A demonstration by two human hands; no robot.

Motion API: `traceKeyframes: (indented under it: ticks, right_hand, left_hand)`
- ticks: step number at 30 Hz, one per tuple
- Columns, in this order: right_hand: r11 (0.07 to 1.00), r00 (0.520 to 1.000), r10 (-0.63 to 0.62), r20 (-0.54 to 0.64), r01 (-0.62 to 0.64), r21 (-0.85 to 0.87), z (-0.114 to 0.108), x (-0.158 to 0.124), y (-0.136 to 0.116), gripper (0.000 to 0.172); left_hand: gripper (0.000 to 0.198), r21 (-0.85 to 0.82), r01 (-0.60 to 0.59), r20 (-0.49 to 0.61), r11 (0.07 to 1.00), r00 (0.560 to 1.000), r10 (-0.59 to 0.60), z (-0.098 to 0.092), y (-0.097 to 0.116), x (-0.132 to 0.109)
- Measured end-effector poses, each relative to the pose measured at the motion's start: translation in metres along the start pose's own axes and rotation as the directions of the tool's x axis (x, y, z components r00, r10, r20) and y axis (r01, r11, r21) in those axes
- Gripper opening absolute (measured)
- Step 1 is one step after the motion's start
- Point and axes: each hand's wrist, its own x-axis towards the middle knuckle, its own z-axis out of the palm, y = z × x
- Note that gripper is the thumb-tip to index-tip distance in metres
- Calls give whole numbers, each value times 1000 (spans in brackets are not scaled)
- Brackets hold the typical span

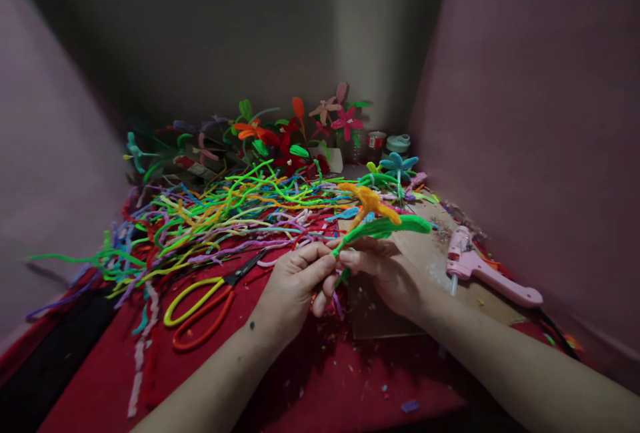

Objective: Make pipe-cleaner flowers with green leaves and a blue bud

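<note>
My left hand [295,283] and my right hand [383,269] meet at the middle of the view, both pinching the green stem of a pipe-cleaner flower [373,209]. The flower has an orange-yellow bloom and a green leaf that sticks out to the right. Its stem slants down between my fingertips, and the lower end is hidden behind them. Scissors [210,299] with yellow and orange handles lie just left of my left hand on the red cloth [320,379].
A heap of loose pipe cleaners [210,219] in many colours covers the left and middle. Finished flowers [295,133] stand at the back with small jars [387,146]. A pink glue gun [480,269] rests on cardboard [425,246] at right. Walls close in on both sides.
</note>
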Motion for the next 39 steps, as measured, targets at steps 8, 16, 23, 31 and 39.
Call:
traceKeyframes:
  ticks: [8, 16, 23, 31, 39]
  right_hand:
    - [997, 1000, 13, 2, -13, 79, -1, 1, 5, 13]
    - [1000, 999, -6, 39, 5, 21, -3, -1, 4, 16]
    - [1000, 1000, -17, 25, 17, 8, -8, -2, 10, 17]
    - [1000, 998, -30, -48, 30, 1, -3, -5, 10, 23]
    - [977, 989, -25, -149, -7, -212, 7, -9, -2, 21]
  left_hand:
    - [23, -147, 75, 75, 986, 995, -64, 0, -1, 2]
    - [20, -270, 155, 303, 950, 950, -69, -5, -5, 5]
    - [21, -152, 127, 264, 980, 961, -84, -3, -4, 4]
    - [20, 758, -364, 80, 541, 875, 477, 0, -13, -5]
    - [18, 820, -414, 151, 396, 823, 547, -5, -19, -5]
